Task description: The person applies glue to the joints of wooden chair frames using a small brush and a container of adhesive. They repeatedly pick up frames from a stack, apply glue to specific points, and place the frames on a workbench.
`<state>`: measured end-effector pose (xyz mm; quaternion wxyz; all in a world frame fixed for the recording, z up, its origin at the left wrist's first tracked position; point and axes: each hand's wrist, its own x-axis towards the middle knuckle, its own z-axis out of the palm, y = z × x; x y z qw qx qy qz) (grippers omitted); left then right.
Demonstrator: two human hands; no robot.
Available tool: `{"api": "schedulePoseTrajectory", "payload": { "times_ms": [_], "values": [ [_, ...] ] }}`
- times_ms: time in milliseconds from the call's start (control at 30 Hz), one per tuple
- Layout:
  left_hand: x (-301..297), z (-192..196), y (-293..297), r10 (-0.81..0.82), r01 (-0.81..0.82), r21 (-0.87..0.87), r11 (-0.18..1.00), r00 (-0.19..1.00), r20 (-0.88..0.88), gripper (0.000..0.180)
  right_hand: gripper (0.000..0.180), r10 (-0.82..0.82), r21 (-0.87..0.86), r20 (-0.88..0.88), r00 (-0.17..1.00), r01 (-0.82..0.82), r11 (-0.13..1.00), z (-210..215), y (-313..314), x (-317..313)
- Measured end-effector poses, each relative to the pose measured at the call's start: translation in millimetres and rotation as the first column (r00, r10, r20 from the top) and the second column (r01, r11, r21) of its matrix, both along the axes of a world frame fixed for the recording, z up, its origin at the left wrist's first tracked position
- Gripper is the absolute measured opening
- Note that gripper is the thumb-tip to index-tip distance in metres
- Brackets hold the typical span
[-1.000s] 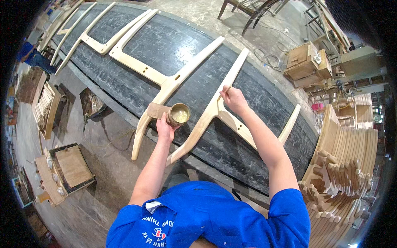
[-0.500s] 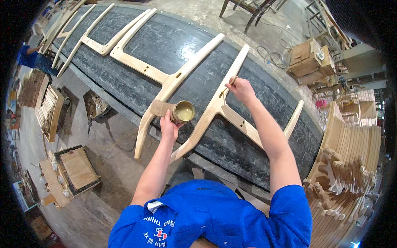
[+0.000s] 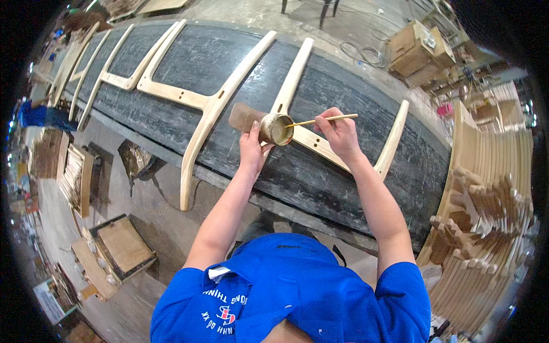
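Observation:
My left hand grips a small round can tilted toward the right, with pale yellowish paste inside. A flat brown piece juts out left of the can; I cannot tell whether it is fixed to it. Pinched in my right hand is a thin wooden stick, its tip at the can's mouth. Beneath both hands lies a pale wooden chair-side frame with a slot and small dark holes, partly hidden by the can. A similar frame rests just to its left.
More pale frames lie along the long dark table. Stacked curved wooden parts stand at the right. Wooden boxes sit beyond the table. At the lower left is a low wooden stand. Another person is at far left.
My right hand has lifted the stick from the frame's slot and brought its tip to the can. My left hand has moved the can right and away from me, over the frame. The view has shifted.

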<state>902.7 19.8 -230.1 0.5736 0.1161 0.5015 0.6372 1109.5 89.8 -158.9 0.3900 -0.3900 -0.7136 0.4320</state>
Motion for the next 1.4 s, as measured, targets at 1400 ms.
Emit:
{"api": "schedulePoseTrajectory", "payload": {
  "times_ms": [1400],
  "values": [
    [-10.5,-75.4,-74.7,0.05,-0.058,0.02,0.998,0.96,0.275,0.038,0.017,-0.195,0.133,0.261,0.945,0.164,0.977,-70.4,-20.3,46.3]
  ]
}}
